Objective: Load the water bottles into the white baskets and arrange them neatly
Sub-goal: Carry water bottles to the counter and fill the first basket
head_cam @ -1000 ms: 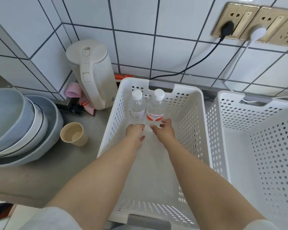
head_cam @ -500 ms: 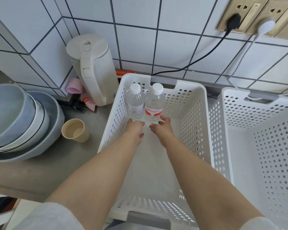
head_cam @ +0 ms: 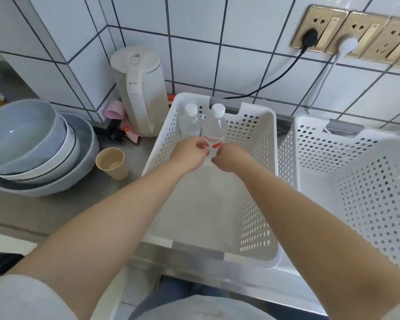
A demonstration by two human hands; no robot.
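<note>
Placement step: two water bottles (head_cam: 214,128) stand upright, touching, at the far left corner of the left white basket (head_cam: 259,181), centre frame. The left hand (head_cam: 189,153) and right hand (head_cam: 229,158) curl around their lower bodies. Next move, as judged: release, then fetch more bottles; the right white basket (head_cam: 333,181) holds none.

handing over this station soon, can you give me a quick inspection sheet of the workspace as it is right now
surface: grey counter against a white tiled wall.
job's things: two capped water bottles, one beside the other, upright at the far left end of the left white basket; right white basket holds nothing visible.
clutter: stacked grey bowls, paper cup, white kettle, pink item.
grips: left hand and right hand curled at the bottles' bases; actual hold hidden.
cables: black cable and white cable plugged into gold wall sockets.
surroundings: nothing else seen.
</note>
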